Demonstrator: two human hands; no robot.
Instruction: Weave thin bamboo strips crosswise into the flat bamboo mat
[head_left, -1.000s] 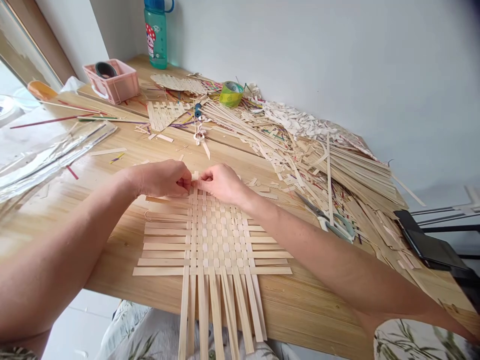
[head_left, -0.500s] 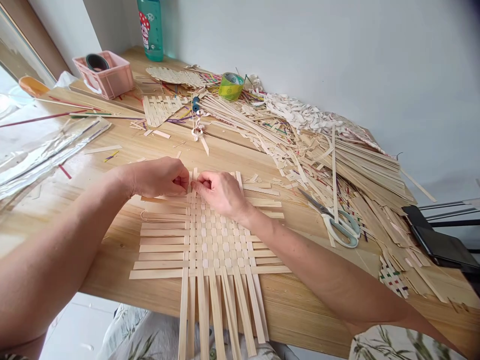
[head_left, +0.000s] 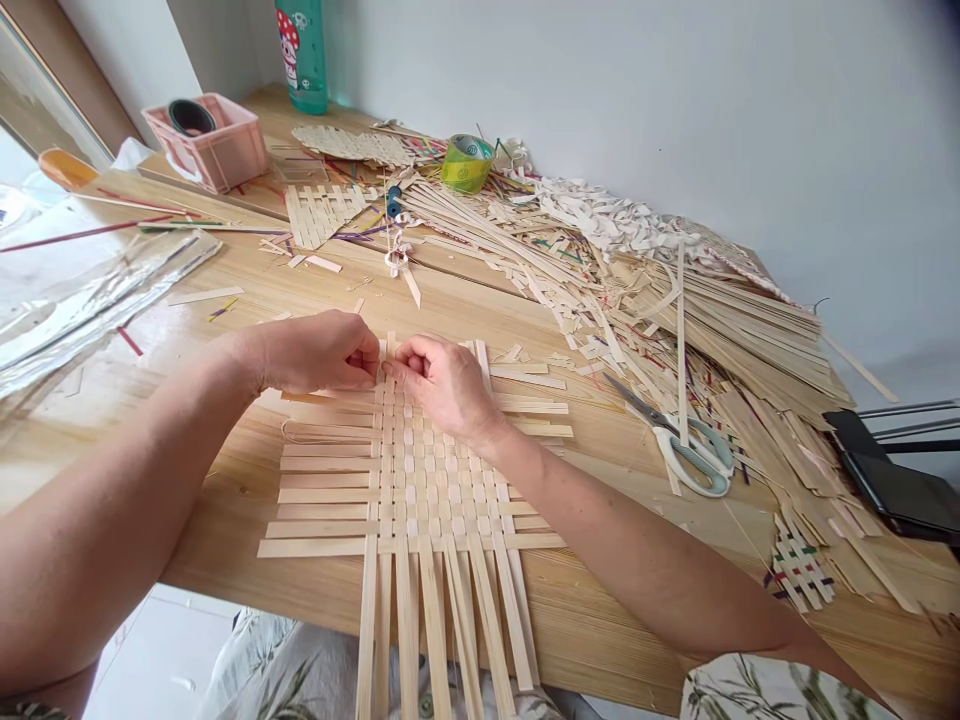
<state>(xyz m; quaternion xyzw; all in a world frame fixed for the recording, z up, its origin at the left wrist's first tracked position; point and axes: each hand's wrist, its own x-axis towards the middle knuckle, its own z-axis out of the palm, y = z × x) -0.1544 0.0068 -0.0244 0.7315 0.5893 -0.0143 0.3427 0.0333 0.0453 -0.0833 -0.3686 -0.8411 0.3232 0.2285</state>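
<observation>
One strip (head_left: 391,343) sits pinched in our right hand (head_left: 442,385) at the far edge of the woven mat (head_left: 435,480) on the table (head_left: 300,287), our left hand (head_left: 330,352) curled closed, its hold hidden, as we seemingly weave and next need snugging.

On the table (head_left: 322,300), the woven mat (head_left: 431,480) is laid near the front edge, with scissors (head_left: 661,422) placed to its right, strips (head_left: 750,330) heaped behind them, and a basket (head_left: 232,150) holding a roll (head_left: 192,118) set far back left
</observation>
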